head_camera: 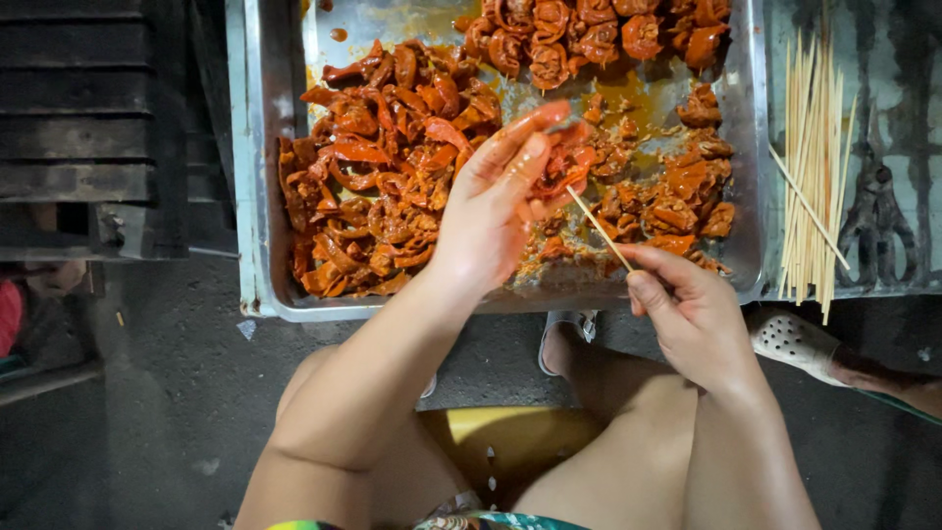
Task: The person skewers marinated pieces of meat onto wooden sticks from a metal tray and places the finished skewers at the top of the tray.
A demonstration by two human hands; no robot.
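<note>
My left hand [500, 201], smeared with orange-red sauce, holds a piece of marinated meat [564, 167] over a large steel tray [265, 196]. Between the fingers of my right hand [687, 309] is a thin bamboo skewer [599, 228], its tip pushed into that piece. The tray is full of loose marinated meat pieces [383, 177] on the left and more in the middle right. Rolled, threaded pieces [579, 34] lie in a row along its far edge.
A bundle of bare bamboo skewers [812, 167] lies right of the tray, next to dark metal scissors [878, 211]. A dark crate [78, 128] stands at left. Below are my bare knees, a yellow stool [500, 432], and someone's foot in a white perforated shoe [800, 339].
</note>
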